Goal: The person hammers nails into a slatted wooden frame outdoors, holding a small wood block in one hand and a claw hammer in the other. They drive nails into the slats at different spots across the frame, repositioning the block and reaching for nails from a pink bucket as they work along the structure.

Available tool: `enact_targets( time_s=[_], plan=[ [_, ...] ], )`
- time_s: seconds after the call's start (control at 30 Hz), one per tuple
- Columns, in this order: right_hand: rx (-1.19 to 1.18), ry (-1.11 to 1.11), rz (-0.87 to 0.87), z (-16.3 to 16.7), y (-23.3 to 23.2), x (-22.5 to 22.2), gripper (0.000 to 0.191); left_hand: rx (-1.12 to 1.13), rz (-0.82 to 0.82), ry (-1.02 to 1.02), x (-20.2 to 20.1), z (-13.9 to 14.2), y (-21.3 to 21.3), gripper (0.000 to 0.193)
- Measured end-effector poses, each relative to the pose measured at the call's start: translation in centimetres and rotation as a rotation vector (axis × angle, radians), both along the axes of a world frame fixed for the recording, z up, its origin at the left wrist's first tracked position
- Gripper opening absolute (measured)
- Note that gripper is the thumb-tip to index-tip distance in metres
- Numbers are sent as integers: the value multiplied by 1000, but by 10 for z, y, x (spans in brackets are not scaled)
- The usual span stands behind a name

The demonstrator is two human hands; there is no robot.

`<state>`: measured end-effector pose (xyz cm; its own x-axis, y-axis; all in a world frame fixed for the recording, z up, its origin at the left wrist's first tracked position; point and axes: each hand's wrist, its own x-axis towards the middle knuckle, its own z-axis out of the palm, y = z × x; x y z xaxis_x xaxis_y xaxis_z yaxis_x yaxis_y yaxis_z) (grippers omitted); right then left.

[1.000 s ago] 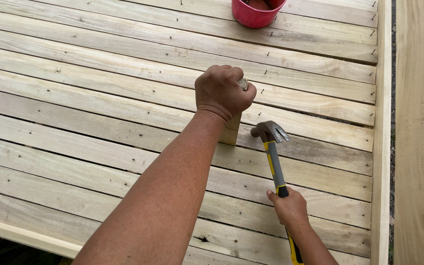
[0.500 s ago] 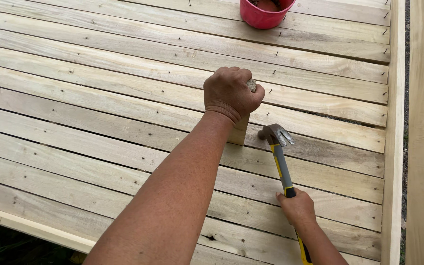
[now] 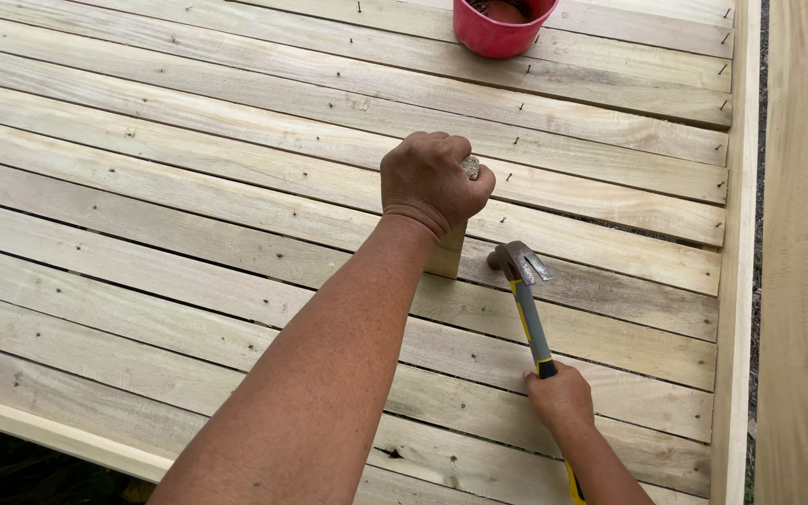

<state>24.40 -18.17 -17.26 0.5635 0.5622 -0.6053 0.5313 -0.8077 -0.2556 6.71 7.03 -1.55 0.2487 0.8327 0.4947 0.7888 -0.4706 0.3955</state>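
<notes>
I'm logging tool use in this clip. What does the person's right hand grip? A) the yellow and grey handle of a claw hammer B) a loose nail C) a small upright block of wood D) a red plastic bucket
A: the right hand closes around the yellow and grey handle of the steel claw hammer, whose head is beside the small wooden block under the left hand.

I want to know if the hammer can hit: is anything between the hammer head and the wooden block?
Nothing visible. The hammer head sits right beside the small wooden block gripped by the left hand, above bare slats.
</notes>
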Motion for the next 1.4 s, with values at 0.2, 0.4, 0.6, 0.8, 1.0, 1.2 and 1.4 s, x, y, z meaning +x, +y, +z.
enact_targets(
  time_s=[0.2,0.4,0.6,0.8,1.0,1.2,1.4],
  plan=[
    [9,73,-39,15,1,3,36,0,9,1,1,-4,3,20],
    [241,83,-89,37,6,-2,41,-3,27,18,-4,-5,4,21],
    [-25,1,-20,11,0,-8,33,0,26,44,-8,-3,3,21],
    [-61,2,-96,10,1,-7,35,-52,-12,32,-1,4,-6,18],
    [-110,-15,-94,18,2,-15,33,-112,-282,160,75,15,-55,14],
    [-110,-8,-111,20,0,-17,33,-159,-231,187,56,15,-40,18],
    [-104,-39,-113,15,-3,-16,33,-72,-17,10,-14,10,-17,23]
  ],
)
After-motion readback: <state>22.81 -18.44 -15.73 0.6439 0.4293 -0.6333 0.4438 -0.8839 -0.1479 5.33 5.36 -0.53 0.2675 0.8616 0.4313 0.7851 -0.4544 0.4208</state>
